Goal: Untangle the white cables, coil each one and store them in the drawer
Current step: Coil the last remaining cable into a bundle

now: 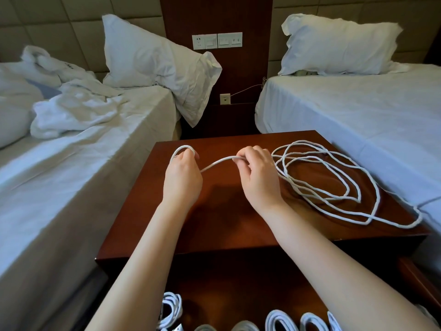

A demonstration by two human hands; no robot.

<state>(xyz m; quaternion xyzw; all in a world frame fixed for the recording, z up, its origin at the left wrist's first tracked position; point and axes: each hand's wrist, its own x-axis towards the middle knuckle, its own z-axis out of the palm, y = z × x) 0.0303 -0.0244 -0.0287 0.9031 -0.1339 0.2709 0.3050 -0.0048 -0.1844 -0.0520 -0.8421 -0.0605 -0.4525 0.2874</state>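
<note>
Left bed (71,163): lying beside the counter (226,223), carrying rumpled white linen; not involved in the work.

Left hand (182,173): hovering over the counter's rear left part, fingers curling round a small first loop of the white cable (334,187) and holding it closed.

Span between the hands: a short length of the cable is hanging in a shallow curve, slightly slack and clear of the wood.

Right hand (257,177): working just beside the left one, fingertips pinching the cable where it is leaving the loose heap, evidently feeding the next turn.

Loose heap: the rest of the cable is lying on the right half of the counter in several wide, overlapping loops, one reaching the front right corner next to the right bed (358,127).

Handling judgement: the cable is looking light, limp and smooth, so it is likely sliding easily through the fingers but holding no shape unaided. The overlapping loops may be snagging as the length is drawn in. The best hold is at the finished loop with one hand, the other guiding close to it rather than far along the heap.

Drawer (238,287): standing open below the counter front, with coiled cables (280,321) lining its near edge.
</note>
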